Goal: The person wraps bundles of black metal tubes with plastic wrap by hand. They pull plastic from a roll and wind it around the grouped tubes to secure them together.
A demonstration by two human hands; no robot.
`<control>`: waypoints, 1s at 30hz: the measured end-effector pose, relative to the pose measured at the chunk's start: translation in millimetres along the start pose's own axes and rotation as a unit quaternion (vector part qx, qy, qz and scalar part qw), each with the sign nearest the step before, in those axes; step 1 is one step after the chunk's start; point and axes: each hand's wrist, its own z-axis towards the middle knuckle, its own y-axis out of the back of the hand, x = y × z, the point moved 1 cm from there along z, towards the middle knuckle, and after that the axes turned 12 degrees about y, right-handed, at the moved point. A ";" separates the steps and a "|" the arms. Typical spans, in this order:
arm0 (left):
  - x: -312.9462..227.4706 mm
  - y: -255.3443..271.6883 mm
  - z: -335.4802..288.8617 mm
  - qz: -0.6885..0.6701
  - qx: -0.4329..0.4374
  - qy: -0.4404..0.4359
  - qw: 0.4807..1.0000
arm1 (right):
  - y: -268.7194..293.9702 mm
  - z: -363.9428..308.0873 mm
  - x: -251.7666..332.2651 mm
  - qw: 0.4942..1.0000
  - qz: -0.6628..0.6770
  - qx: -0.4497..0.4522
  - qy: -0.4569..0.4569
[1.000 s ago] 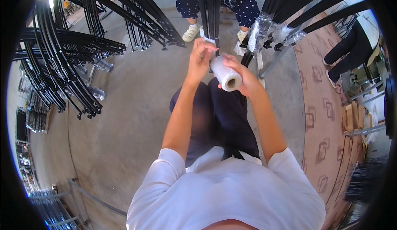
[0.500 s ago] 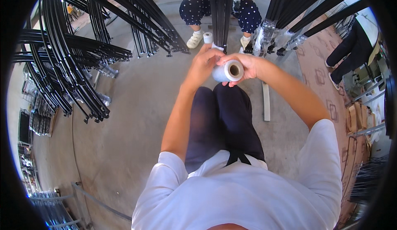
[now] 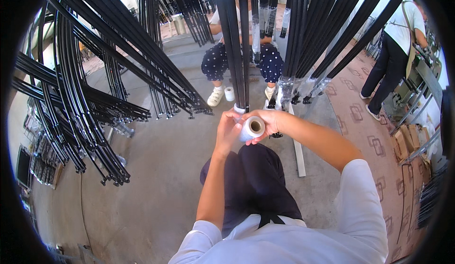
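My right hand (image 3: 268, 123) grips a roll of clear stretch film (image 3: 246, 133), its brown core facing up toward me. Beside it, my left hand (image 3: 224, 133) has its fingers curled at the lower end of a hanging bundle of black tubes (image 3: 232, 50). A band of whitish film (image 3: 239, 110) shows on that end, against my left fingertips. Just how the film runs between roll and bundle is hidden by my fingers. Both hands are close together above my knees.
More black tubes (image 3: 95, 98) hang at left; others at right (image 3: 317, 31) have film-covered ends. Opposite sits a person in dotted trousers (image 3: 215, 62), near another white roll (image 3: 229, 93). A pale strip (image 3: 299, 157) lies on the floor. Another person (image 3: 393, 50) stands at right.
The view has tilted upward, so hands and roll appear lower. The roll now sits right by the bundle's lower end, with whitish film showing there above my left fingers.
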 end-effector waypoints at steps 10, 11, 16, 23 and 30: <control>23.4 -20.8 13.6 -0.022 -0.144 -0.055 0.988 | 6.6 -5.2 -41.4 0.962 0.176 -0.110 0.178; 26.7 -21.3 14.7 -0.019 -0.156 -0.055 0.986 | 7.1 -6.0 -51.2 0.961 0.169 -0.128 0.177; 37.9 -29.4 20.2 0.014 -0.190 -0.065 0.979 | -24.6 -20.0 -63.1 0.906 0.035 -0.242 0.346; 35.4 -30.1 23.5 0.019 -0.217 -0.061 0.974 | -25.7 -24.5 -52.4 0.819 -0.184 -0.294 0.457; 33.9 -29.6 2.4 0.075 -0.243 -0.051 0.966 | -39.2 -26.9 -53.8 0.762 -0.193 -0.407 0.465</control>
